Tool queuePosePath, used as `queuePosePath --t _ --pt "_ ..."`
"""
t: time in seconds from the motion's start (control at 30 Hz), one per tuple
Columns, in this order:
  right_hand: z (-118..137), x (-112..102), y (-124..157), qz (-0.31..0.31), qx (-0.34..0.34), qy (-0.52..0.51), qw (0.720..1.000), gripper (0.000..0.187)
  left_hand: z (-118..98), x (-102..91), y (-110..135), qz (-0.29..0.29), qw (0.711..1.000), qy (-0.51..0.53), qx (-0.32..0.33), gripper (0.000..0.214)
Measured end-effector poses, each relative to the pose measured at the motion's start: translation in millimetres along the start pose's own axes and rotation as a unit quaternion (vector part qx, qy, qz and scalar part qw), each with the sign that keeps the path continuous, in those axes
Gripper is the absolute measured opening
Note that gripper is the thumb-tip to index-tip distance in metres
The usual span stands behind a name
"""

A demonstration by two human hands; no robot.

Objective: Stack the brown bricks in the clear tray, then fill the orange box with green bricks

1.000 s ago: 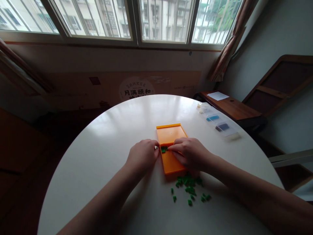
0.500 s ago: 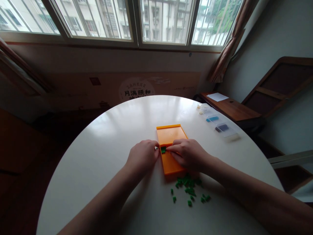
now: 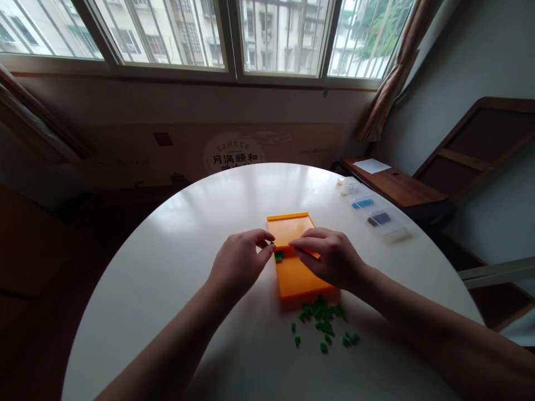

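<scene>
Right now, a small green piece (image 3: 271, 243) sits between the thumb and forefinger of your left hand (image 3: 239, 259), pinched at the fingertips, just at the left edge of the open orange case (image 3: 301, 281). A short cluster of green bricks (image 3: 278, 256) lies inside the case, in the far left corner of its near half, just below your left fingertips. Your right hand (image 3: 336, 253) is on the other side, over the right part of the case, with its fingertips near the fold and a little right of that cluster. You cannot tell from this view whether your right thumb and forefinger meet or grip anything. The loose heap of green pieces (image 3: 321, 312) lies on the white table (image 3: 167, 278), just beside the case's near edge and below your right hand, with a few strays nearer you.

Your left forearm runs up from the lower left, the hand turned inward with its knuckles up. Your right forearm comes in from the lower right, back of the hand up, fingers pointing left. Your two sets of fingertips face each other, near but apart.
</scene>
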State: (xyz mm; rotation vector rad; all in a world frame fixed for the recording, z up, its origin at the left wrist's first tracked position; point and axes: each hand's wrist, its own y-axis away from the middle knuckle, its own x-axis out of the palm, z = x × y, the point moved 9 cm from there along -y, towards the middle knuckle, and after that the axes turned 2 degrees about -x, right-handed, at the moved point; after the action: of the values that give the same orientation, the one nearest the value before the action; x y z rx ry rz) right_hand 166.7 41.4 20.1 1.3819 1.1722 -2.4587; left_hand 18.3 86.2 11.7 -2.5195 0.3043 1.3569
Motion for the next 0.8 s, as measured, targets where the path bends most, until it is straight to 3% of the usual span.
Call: queuePosePath --t 0.23,0.47,0.6,0.7,0.8 --pt "8.3 -2.7 0.9 -0.028 -0.030 -0.013 0.999 0.019 -3.9 16.9 2.6 0.027 0.982 0.189 0.011 0.026" --pt "6.6 -2.3 2.4 -0.036 -0.025 -0.009 0.999 0.016 -9.7 23.9 5.2 0.045 0.981 0.189 0.018 0.035" --pt "2.2 -1.3 2.2 -0.027 -0.016 -0.012 0.999 0.014 -9.1 14.2 5.2 0.030 0.991 0.132 0.011 0.033" --pt "-3.8 3.2 2.3 0.004 0.005 -0.016 1.000 0.015 -10.5 -1.7 8.1 0.003 1.000 -0.014 0.006 0.024" --pt "-9.7 13.2 3.9 0.059 0.027 0.004 0.998 0.014 -20.3 2.0 17.4 0.062 0.989 -0.135 0.015 0.023"
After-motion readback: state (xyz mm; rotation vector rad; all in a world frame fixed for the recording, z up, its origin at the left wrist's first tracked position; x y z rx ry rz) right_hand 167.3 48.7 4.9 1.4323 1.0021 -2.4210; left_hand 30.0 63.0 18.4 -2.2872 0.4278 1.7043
